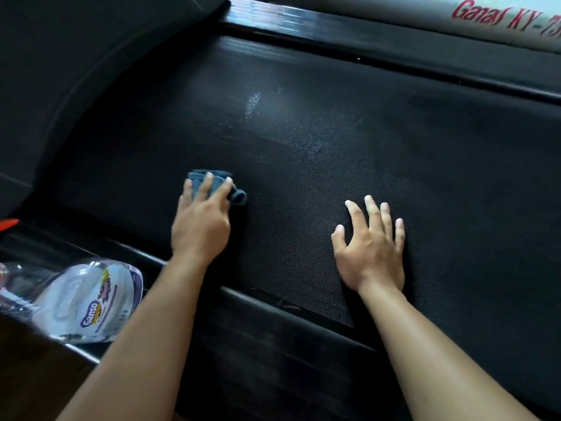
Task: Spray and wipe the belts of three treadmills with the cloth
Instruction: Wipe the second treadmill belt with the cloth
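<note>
A black textured treadmill belt (349, 123) fills the view, with pale wet spray marks near its middle. My left hand (200, 226) presses a crumpled blue-grey cloth (238, 196) flat onto the belt; the fingers cover most of the cloth. My right hand (372, 250) rests palm down on the belt to the right, fingers spread, holding nothing. A clear spray bottle (91, 302) with a white and purple label lies on its side on the near side rail at the lower left.
A black side rail (273, 317) runs along the near edge of the belt and another (394, 44) along the far edge. The grey frame (394, 13) beyond carries red lettering. The dark motor cover (76, 56) curves at the upper left.
</note>
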Demonstrator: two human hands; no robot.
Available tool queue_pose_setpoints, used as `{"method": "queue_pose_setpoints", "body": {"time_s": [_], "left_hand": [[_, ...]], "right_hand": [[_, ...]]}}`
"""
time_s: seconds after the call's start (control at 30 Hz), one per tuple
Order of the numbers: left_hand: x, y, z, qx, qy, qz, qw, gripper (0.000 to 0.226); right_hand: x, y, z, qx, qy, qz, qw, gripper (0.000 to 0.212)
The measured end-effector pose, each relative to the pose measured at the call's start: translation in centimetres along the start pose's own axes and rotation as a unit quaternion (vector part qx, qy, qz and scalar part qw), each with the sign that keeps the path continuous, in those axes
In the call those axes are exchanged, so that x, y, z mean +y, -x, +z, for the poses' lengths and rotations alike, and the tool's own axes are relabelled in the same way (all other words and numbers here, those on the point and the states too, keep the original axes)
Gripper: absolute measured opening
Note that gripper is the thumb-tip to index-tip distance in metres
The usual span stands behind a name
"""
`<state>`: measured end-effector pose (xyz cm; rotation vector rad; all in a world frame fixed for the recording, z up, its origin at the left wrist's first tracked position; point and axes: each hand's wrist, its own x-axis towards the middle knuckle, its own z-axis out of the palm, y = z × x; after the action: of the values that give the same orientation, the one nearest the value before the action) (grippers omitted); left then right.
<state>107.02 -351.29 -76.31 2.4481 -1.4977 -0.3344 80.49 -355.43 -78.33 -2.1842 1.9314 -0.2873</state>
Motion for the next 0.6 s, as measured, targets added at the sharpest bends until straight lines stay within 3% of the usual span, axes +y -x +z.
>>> {"method": "queue_pose_setpoints", "body": {"time_s": [0.1,0.2,0.3,0.47,0.53,0.6], "left_hand": [[0.6,-4.8,-0.6,0.009,0.021,-0.037,0.999,0.048],[3.2,-8.7,-0.2,-0.013,0.025,-0.017,0.999,0.052],[7.7,-10.1,1.3,-0.023,0.047,0.052,0.997,0.051],[12.2,-5.2,4.0,-0.044,0.002,0.246,0.968,0.051],[10.8,-1.8,3.9,-0.043,0.001,0.275,0.961,0.051],[8.0,0.9,3.4,-0.044,-0.006,0.251,0.967,0.051]], "right_hand": [[-0.1,0.0,0.0,0.000,0.004,-0.001,1.000,0.059],[-0.2,0.2,-0.1,0.000,0.009,-0.004,1.000,0.058],[-0.2,0.1,-0.1,0.002,0.019,-0.002,1.000,0.056],[-0.1,-0.1,0.0,-0.012,0.021,0.008,1.000,0.056],[0.0,-0.1,0.0,-0.010,0.022,0.009,1.000,0.059],[-0.1,-0.1,-0.1,-0.010,0.019,0.010,1.000,0.060]]}}
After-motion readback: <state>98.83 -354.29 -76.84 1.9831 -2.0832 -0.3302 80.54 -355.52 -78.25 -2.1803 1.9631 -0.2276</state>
